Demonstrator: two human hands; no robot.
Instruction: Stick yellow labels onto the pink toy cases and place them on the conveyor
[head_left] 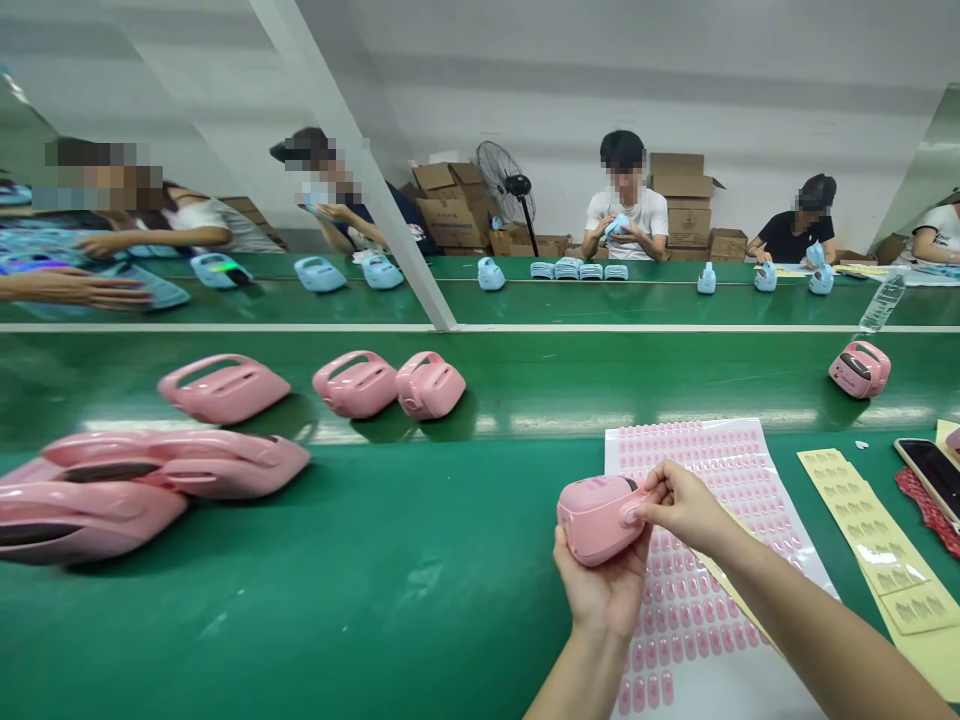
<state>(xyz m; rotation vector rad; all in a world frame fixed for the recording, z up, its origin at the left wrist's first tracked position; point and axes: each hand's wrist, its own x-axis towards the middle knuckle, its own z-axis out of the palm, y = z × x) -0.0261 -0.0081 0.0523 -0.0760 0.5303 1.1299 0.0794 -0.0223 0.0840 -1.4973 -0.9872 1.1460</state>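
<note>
My left hand (600, 590) is wrapped under a small pink plastic device (600, 530) with rounded edges, holding it up above the bench. A dark panel shows on its top edge. My right hand (679, 505) is pinched against the device's right side, thumb and fingertips touching it near a round end piece. Whatever lies between those fingertips is too small to make out. Under both hands spreads a white sheet (697, 650) with rows of pink oval stickers. Part of the sheet is hidden by my arms and a yellow strip.
At left lie several pink handled devices (225, 390). Yellow sticker sheets (862, 520) and a phone (934, 480) are on the right. Beyond, another pink device (860, 370) and a plastic bottle (883, 300) stand near a white divider (600, 328). Co-workers handle blue devices (321, 275) opposite.
</note>
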